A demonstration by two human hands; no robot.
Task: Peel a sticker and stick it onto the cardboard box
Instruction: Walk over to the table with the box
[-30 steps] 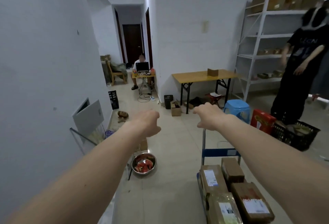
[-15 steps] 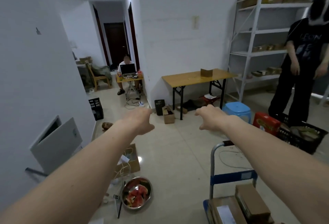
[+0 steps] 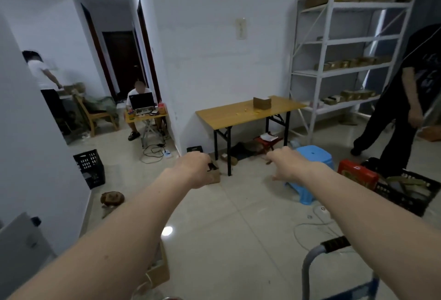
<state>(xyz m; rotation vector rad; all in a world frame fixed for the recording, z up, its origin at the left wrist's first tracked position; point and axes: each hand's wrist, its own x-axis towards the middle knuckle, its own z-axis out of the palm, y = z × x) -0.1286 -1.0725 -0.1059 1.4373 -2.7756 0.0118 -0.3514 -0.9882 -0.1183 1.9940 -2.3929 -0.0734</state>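
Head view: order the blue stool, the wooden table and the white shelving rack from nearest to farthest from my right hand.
1. Blue stool, just right of the right hand.
2. Wooden table, beyond it against the wall.
3. White shelving rack, far right corner.

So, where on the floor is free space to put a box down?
The tiles between the two hands, left hand and right hand, down to the cart handle, are bare. The table top is mostly bare. Crowded: around the blue stool, red box and black crate.
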